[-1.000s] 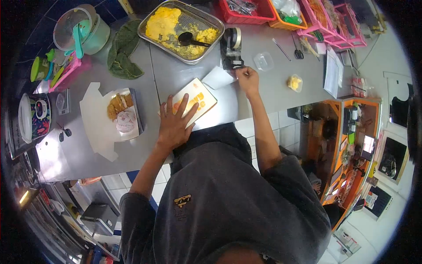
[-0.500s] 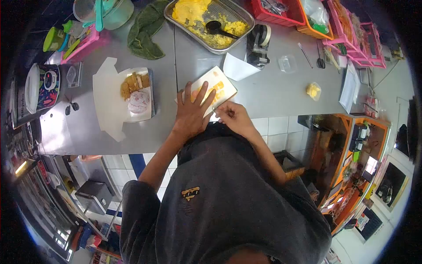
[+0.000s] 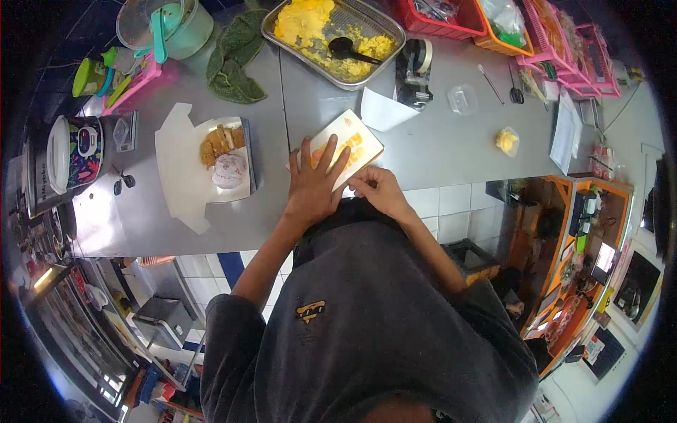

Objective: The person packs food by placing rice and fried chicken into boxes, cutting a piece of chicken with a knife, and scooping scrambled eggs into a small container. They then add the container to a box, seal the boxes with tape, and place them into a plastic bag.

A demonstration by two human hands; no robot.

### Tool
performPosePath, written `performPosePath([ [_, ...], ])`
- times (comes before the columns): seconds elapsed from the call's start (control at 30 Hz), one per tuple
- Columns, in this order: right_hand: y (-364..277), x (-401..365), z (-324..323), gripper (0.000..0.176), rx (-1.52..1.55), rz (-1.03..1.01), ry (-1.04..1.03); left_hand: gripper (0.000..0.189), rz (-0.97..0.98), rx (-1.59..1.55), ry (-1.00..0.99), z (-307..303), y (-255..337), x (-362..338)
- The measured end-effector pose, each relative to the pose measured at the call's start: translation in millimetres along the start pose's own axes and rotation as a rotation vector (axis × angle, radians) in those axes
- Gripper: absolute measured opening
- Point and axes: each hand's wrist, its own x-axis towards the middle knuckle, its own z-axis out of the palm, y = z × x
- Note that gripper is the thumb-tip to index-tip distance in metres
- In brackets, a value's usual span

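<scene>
A closed white paper food box (image 3: 362,144) with a yellow-orange print on its lid lies at a slant near the table's front edge. My left hand (image 3: 310,185) rests flat on it, fingers spread across the lid. At the box's near right corner, my right hand (image 3: 381,192) is closed in a pinch on its edge; the fingertips are partly hidden. To the left stands an open paper box (image 3: 178,158) holding sliced breaded cutlet (image 3: 221,146) and a wrapped pale pinkish mound (image 3: 229,171). A white paper piece (image 3: 384,111) lies beyond the closed box.
A metal tray (image 3: 308,66) of yellow food with a black ladle (image 3: 344,49) stands at the back. Beside it is a tape dispenser (image 3: 415,81). Around them are a green cloth (image 3: 236,60), red basket (image 3: 441,25), small yellow-filled cup (image 3: 506,142) and rice cooker (image 3: 83,151).
The whole view has shifted slightly. My left hand stays flat on the closed box, and my right hand stays pinched at its corner with little visible movement.
</scene>
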Motion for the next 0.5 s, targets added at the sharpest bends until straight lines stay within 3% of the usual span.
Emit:
performPosePath([
  [0.1,1.9,6.1,-6.8,0.015,-0.247,-0.141,-0.006,0.072,-0.001,-0.023,-0.007,0.0,-0.1,-0.8],
  [0.23,-9.2,0.8,-9.2,0.012,-0.268,-0.15,-0.028,0.072,0.005,-0.016,-0.015,-0.2,-0.7,0.5],
  [0.43,-21.8,-12.6,-10.9,0.012,-0.198,-0.056,-0.048,0.07,0.007,-0.022,0.043,-0.7,0.2,0.7],
  [0.5,-34.1,-18.3,-12.2,0.014,-0.174,0.075,-0.081,0.07,0.006,-0.017,0.044,-1.2,-1.0,1.3],
])
